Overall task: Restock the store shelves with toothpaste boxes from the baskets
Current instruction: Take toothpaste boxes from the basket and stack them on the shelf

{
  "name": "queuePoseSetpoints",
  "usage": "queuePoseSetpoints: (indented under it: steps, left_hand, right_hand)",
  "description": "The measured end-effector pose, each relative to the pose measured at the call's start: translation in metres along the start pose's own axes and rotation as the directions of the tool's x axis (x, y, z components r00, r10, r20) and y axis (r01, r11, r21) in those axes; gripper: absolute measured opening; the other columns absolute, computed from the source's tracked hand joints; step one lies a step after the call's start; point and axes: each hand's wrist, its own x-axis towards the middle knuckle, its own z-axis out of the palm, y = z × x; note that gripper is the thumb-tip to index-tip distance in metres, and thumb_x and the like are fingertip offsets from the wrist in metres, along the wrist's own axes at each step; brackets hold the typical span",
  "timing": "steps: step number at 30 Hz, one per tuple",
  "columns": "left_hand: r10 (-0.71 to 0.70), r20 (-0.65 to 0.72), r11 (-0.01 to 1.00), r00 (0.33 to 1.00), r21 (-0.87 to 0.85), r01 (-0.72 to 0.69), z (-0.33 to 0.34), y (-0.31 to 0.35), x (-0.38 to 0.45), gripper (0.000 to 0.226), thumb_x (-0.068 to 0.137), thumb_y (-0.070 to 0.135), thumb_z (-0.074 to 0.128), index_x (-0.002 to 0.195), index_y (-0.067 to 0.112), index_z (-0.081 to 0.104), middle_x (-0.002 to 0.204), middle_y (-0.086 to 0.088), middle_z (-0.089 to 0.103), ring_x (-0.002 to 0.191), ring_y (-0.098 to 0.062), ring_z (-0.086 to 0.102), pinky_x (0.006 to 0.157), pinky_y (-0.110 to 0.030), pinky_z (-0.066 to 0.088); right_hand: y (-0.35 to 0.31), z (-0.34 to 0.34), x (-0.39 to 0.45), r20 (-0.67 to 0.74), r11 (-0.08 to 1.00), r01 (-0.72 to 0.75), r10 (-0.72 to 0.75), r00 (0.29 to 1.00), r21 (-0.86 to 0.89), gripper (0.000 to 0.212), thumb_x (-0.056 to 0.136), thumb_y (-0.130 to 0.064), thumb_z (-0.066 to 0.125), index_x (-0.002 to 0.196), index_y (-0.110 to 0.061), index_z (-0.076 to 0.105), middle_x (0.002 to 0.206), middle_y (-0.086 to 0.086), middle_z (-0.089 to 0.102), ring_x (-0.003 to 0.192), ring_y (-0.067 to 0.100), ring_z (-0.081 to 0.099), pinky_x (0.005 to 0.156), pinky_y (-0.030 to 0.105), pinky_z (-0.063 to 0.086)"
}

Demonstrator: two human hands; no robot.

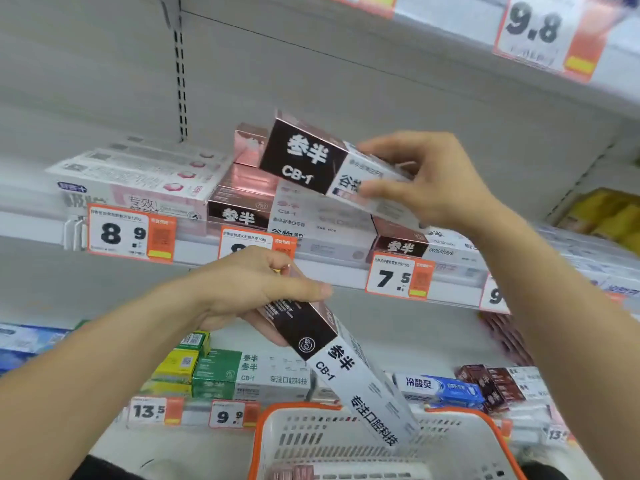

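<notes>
My right hand (429, 181) grips a black, pink and white toothpaste box (308, 154) by its right end, holding it tilted above a stack of matching boxes (242, 202) on the middle shelf (194, 247). My left hand (249, 292) holds a second, identical box (343, 368) by its dark end. That box slants down towards the white basket with an orange rim (263, 431) at the bottom of the view. More pink box ends lie inside the basket at its lower left.
White and pink boxes (138, 174) fill the middle shelf's left side, more dark boxes (401, 244) its right. Orange price tags (131, 233) line the shelf edges. The lower shelf carries green (214, 372), yellow, blue (446, 386) and dark red boxes. Another shelf hangs overhead.
</notes>
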Motion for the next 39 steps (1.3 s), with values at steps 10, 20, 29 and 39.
queuePoseSetpoints:
  steps: [10, 20, 29, 39]
  left_hand:
    - [0.059, -0.094, 0.992, 0.994, -0.104, -0.069, -0.008, -0.003, -0.001, 0.050, 0.075, 0.029, 0.084, 0.098, -0.008, 0.059, 0.095, -0.020, 0.075, 0.076, -0.024, 0.076, 0.058, -0.036, 0.061]
    - [0.036, -0.141, 0.986, 0.989, -0.159, -0.059, -0.014, -0.003, 0.005, 0.053, 0.075, 0.027, 0.083, 0.106, -0.010, 0.061, 0.093, -0.019, 0.076, 0.080, -0.026, 0.076, 0.065, -0.044, 0.063]
    - [0.030, -0.189, 0.948, 0.981, -0.305, -0.088, -0.017, -0.003, 0.008, 0.056, 0.074, 0.032, 0.079, 0.113, -0.006, 0.065, 0.096, -0.018, 0.076, 0.087, -0.029, 0.075, 0.064, -0.040, 0.063]
    - [0.114, -0.222, 0.889, 0.968, -0.413, -0.200, -0.007, 0.012, 0.009, 0.066, 0.064, 0.039, 0.079, 0.113, -0.003, 0.066, 0.102, -0.017, 0.076, 0.094, -0.030, 0.075, 0.076, -0.042, 0.062]
  right_hand:
    - [0.016, 0.074, 0.097, 0.063, 0.935, 0.051, -0.030, 0.998, -0.352, 0.046, 0.089, -0.034, 0.072, 0.133, -0.029, 0.061, 0.133, -0.007, 0.062, 0.115, 0.013, 0.056, 0.096, 0.030, 0.044]
    - [0.041, 0.072, 0.098, 0.140, 0.927, -0.028, 0.086, 0.986, -0.374, 0.054, 0.090, -0.041, 0.070, 0.140, -0.030, 0.053, 0.144, -0.009, 0.053, 0.127, 0.017, 0.054, 0.107, 0.035, 0.043]
    - [-0.012, 0.033, 0.005, 0.144, 0.993, 0.115, -0.113, 0.983, 0.000, 0.028, 0.091, -0.043, 0.067, 0.106, -0.020, 0.069, 0.096, -0.010, 0.072, 0.090, 0.007, 0.069, 0.084, 0.032, 0.055]
    - [0.042, 0.032, -0.120, -0.005, 0.961, 0.077, -0.081, 0.997, -0.266, 0.053, 0.076, -0.041, 0.076, 0.121, -0.038, 0.049, 0.118, -0.024, 0.059, 0.102, 0.000, 0.060, 0.080, 0.030, 0.055]
